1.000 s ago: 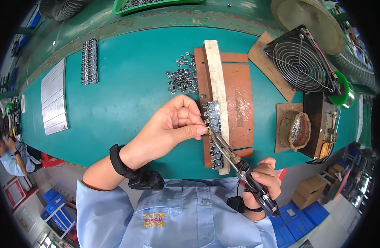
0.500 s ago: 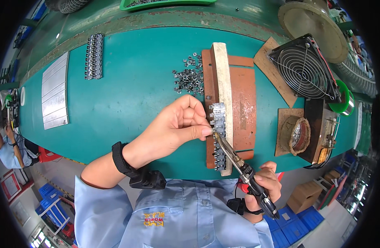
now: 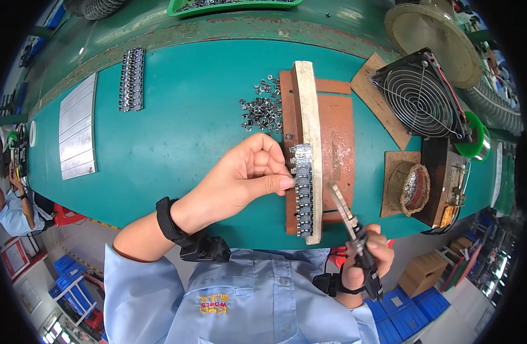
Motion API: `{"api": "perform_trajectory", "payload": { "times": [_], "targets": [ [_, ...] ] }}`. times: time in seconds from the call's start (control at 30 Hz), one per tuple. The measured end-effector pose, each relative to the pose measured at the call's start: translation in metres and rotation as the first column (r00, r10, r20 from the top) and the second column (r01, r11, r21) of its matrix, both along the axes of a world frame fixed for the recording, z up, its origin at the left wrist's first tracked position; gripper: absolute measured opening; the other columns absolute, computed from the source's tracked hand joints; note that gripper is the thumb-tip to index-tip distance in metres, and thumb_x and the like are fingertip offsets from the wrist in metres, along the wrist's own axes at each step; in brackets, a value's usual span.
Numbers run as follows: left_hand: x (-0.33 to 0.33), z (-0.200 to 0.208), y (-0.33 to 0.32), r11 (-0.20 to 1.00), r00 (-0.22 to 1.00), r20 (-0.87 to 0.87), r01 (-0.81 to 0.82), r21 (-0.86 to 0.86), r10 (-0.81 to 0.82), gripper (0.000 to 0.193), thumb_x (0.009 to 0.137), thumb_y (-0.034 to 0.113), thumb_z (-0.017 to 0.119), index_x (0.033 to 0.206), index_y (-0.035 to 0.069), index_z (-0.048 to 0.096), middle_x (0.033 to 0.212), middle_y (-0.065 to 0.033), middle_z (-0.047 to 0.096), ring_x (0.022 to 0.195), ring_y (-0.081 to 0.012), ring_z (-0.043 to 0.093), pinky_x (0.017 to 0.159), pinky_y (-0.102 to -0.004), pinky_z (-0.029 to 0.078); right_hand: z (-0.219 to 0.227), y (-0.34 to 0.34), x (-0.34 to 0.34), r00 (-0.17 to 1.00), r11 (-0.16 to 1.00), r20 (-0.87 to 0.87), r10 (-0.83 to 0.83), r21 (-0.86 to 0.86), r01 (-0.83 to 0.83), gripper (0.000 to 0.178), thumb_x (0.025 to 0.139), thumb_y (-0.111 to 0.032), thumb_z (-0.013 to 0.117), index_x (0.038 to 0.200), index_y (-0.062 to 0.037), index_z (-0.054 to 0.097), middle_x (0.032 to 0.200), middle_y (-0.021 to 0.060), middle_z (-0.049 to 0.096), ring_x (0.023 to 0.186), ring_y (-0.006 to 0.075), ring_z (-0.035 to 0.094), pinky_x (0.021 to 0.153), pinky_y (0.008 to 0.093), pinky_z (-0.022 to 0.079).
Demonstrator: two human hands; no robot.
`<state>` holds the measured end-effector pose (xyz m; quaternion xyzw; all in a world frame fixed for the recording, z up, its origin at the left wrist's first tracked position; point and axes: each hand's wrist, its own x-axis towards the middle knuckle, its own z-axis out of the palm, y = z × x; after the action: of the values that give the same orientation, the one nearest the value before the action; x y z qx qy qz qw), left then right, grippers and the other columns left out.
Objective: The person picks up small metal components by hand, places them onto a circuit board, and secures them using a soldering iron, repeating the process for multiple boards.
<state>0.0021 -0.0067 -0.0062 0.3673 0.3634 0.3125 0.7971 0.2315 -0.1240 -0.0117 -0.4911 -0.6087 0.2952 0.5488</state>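
My right hand [image 3: 380, 255] grips a soldering iron [image 3: 347, 214] by its black handle. The iron's tip, a little blurred, is over the brown board [image 3: 339, 129], just right of a pale wooden bar [image 3: 306, 103]. Against the bar's left side lies a strip of small circuit boards [image 3: 305, 203]. Thumb and fingers of my left hand [image 3: 245, 172] are pinched together at the strip's left edge. What they hold, if anything, is covered by the fingertips. Beyond that hand, small metal parts [image 3: 263, 113] lie in a loose pile on the green mat.
To the right stand a black fan [image 3: 421, 97], a round solder pot [image 3: 410, 186] and a green spool [image 3: 474, 137]. At the left are a second board strip [image 3: 131, 80] and a silver grooved plate [image 3: 78, 129]. A green tray [image 3: 235, 7] sits at the back.
The soldering iron has moved off the strip to the right, across the wooden bar. My left hand stays pinched at the same spot.
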Motion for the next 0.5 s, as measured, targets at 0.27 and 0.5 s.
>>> {"api": "perform_trajectory", "payload": {
  "times": [0.27,0.5],
  "targets": [
    [0.001,-0.002,-0.001,1.0,1.0,0.023,-0.001,-0.002,0.001,0.023,0.08,0.0,0.06,0.093,0.006,0.042,0.08,-0.0035,0.057,0.073,-0.0088,0.055,0.068,-0.0211,0.044,-0.02,0.003,-0.006,0.963,0.965,-0.065,-0.26,-0.031,0.259,0.055,0.073,-0.041,0.065,0.106,-0.0022,0.045,0.084,0.0123,0.048,0.056,0.0145,0.046,0.055,0.0243,0.038],
    [-0.006,0.008,0.001,1.0,0.997,-0.071,-0.013,0.021,0.015,0.018,0.081,0.0,0.058,0.093,0.005,0.046,0.08,-0.0027,0.057,0.073,-0.0088,0.055,0.067,-0.0213,0.044,-0.014,0.006,-0.011,0.95,0.956,-0.111,-0.292,-0.071,0.286,0.054,0.073,-0.038,0.065,0.107,-0.0009,0.045,0.085,0.0135,0.048,0.056,0.0137,0.047,0.052,0.0227,0.038]
  ]
}}
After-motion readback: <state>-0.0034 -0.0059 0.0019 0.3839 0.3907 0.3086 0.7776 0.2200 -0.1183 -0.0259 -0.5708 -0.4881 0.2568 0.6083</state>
